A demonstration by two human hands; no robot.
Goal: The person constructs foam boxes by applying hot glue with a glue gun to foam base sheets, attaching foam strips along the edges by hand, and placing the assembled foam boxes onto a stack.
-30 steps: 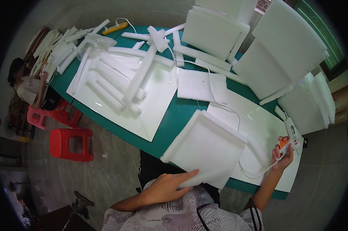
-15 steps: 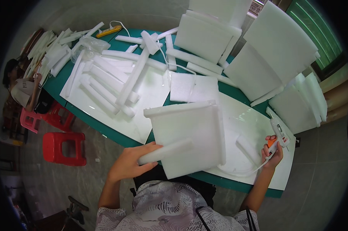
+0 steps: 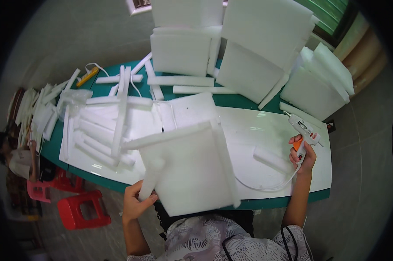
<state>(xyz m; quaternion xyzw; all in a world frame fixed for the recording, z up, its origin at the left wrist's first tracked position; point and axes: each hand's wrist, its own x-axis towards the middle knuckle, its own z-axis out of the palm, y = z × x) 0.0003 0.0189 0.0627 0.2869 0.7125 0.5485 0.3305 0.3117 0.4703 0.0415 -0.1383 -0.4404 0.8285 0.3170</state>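
My left hand is closed round a short white foam strip, thumb on one side and fingers on the other. The strip stands against the left side of a square white foam panel. Narrow foam strips run along the panel's far and right edges, and its near part overhangs the table's front edge. To the right, my right hand grips a white hot glue gun with an orange trigger. Its nozzle points away and to the left, well apart from the panel. The gun's white cord loops across the board.
Loose foam strips are heaped on the left white board. Tall stacked foam panels stand along the back of the green table. A single strip lies on the right board. Another person sits far left, near red stools.
My left hand has turned the foam strip from nearly level to upright, at the panel's left side. The glue gun has tipped leftward in my right hand. The whole view has shifted.
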